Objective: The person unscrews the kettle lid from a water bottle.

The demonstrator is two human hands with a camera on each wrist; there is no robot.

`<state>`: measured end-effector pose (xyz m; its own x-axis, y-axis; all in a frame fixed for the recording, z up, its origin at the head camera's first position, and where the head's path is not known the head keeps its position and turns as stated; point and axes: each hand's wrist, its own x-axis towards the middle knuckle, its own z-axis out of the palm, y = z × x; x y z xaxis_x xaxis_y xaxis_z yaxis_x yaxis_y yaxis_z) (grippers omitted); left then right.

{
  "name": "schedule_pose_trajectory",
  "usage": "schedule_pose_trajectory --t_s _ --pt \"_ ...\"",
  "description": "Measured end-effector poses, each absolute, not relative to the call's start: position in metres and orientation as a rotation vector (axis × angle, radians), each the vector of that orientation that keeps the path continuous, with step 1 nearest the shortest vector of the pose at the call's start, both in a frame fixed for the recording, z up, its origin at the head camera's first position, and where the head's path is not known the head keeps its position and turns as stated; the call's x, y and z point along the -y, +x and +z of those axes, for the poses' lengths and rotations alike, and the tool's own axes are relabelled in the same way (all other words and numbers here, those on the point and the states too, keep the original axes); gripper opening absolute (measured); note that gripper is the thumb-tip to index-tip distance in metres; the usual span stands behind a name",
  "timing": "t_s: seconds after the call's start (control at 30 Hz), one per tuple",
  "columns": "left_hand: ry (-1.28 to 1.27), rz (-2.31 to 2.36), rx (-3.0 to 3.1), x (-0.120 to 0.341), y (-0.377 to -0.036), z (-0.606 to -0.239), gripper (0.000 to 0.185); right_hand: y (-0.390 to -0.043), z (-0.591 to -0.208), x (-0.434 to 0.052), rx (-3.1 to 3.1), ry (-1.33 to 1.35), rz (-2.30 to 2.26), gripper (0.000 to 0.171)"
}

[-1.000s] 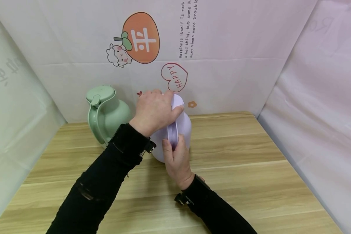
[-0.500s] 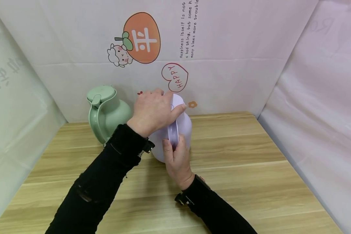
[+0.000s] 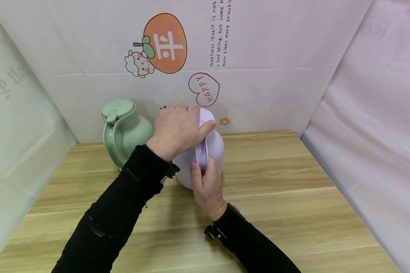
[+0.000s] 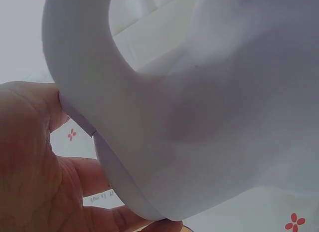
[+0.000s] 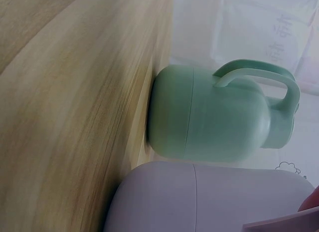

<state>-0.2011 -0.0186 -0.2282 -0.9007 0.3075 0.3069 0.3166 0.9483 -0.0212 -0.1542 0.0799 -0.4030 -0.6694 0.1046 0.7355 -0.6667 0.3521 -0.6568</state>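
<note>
A lavender jug (image 3: pixel 216 146) stands on the wooden table (image 3: pixel 280 197) near the back wall. My left hand (image 3: pixel 181 129) covers its lid from above, thumb and fingers curled round the rim. In the left wrist view the lavender lid and handle (image 4: pixel 199 117) fill the frame, with my left hand's palm (image 4: pixel 30 162) against the lid's edge. My right hand (image 3: pixel 207 184) grips the jug's handle (image 3: pixel 202 154) low down, fingers wrapped round it. The right wrist view shows the lavender jug's side (image 5: pixel 199 199).
A mint green jug (image 3: pixel 124 131) with a lid and handle stands to the left at the back, close beside the lavender one, also in the right wrist view as the green jug (image 5: pixel 214 117). Printed sheets wall the table at the back and both sides.
My left hand and forearm have shifted a little to the left on the lid. The jug and my right hand have stayed in place.
</note>
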Motion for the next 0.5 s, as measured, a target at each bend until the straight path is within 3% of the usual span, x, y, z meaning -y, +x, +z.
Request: schedule_pose_trajectory --t_s 0.5 --pt "-0.437 -0.035 2.787 0.0215 -0.1977 -0.2264 0.063 -0.1539 -0.4014 -0.0797 1.901 0.508 1.393 0.041"
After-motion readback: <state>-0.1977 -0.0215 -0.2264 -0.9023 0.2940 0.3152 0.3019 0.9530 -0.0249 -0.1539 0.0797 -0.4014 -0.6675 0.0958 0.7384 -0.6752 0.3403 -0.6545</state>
